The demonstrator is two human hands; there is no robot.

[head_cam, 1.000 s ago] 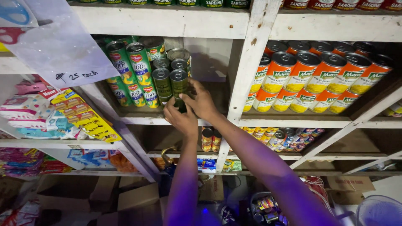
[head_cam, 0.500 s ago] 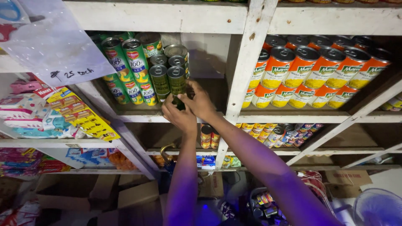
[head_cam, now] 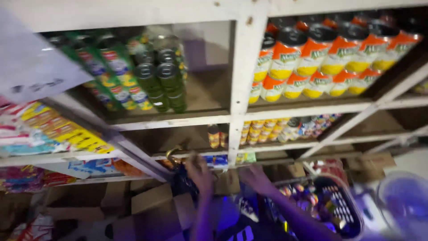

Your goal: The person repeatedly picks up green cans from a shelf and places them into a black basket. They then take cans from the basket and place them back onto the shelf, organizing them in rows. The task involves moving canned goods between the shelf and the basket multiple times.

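Green cans (head_cam: 162, 85) stacked two-high on white shelf (head_cam: 178, 119), labels outward for display. Left hand (head_cam: 199, 172) and right hand (head_cam: 257, 177) well below shelf, both empty, fingers loosely curled, blurred; exact grip width cannot tell. Orange cans (head_cam: 321, 58) right of shelf post. Basket (head_cam: 339, 201) below right.

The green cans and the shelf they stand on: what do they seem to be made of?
The green cans look like metal: their round end faces shine dull grey, with a glossy printed label round the sides, paper or print, the blur leaves it open. The shelf looks like wood painted off-white, matt, with worn, scuffed edges and what look like nail heads in the upright post.
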